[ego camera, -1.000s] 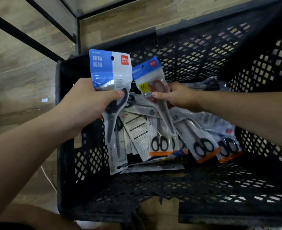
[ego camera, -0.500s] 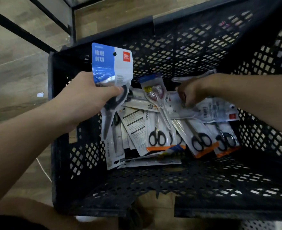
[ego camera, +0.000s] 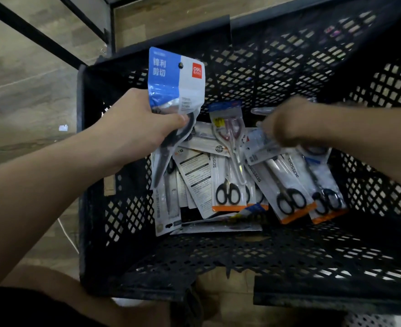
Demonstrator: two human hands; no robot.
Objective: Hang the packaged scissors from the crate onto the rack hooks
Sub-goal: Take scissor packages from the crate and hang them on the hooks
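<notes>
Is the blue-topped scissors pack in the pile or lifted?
Lifted: the left hand grips the blue-topped pack upright above the pile in the crate.

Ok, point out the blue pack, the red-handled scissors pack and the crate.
blue pack [ego camera: 165,74]: head view, blue header card.
red-handled scissors pack [ego camera: 229,129]: head view, its red handles.
crate [ego camera: 277,55]: head view, far mesh wall.

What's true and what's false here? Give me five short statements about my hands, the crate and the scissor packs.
1. The left hand grips a blue-and-white scissors pack. True.
2. The crate is solid white plastic. False: it is black, with mesh walls.
3. The right hand is outside the crate. False: it reaches in over the packs, too blurred to show its grip.
4. Orange-edged packs of black-handled scissors lie in the crate. True.
5. The left hand holds the red-handled scissors pack. False: that pack stands in the crate between the hands.
</notes>
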